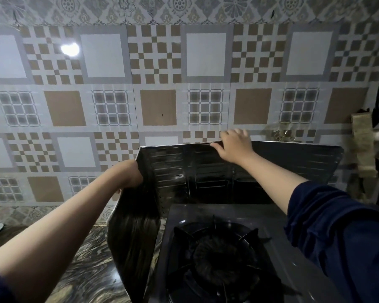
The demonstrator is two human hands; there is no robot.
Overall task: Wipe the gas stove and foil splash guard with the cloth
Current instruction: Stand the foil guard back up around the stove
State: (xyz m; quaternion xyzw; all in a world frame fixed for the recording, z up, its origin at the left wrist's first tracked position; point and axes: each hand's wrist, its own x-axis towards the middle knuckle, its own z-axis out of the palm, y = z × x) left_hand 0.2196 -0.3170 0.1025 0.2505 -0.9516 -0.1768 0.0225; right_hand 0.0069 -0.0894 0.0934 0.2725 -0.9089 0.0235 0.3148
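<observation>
Nearest me is the stove [219, 254], its burner grate dark and bare, on the marbled counter [85, 265]. Around it stands the foil guard [206, 171], folded round the back and left side. My left hand [130, 173] is at the top of the left panel, fingers hidden behind the edge, so I cannot tell how it grips. My right hand [235, 147] hooks over the back panel's top rim, thumb in front, fingers behind. I see no cloth anywhere. The guard looks thin: I judge that pulling unevenly could crease it or tip it onto the burner. The patterned wall [158, 84] lies beyond.
</observation>
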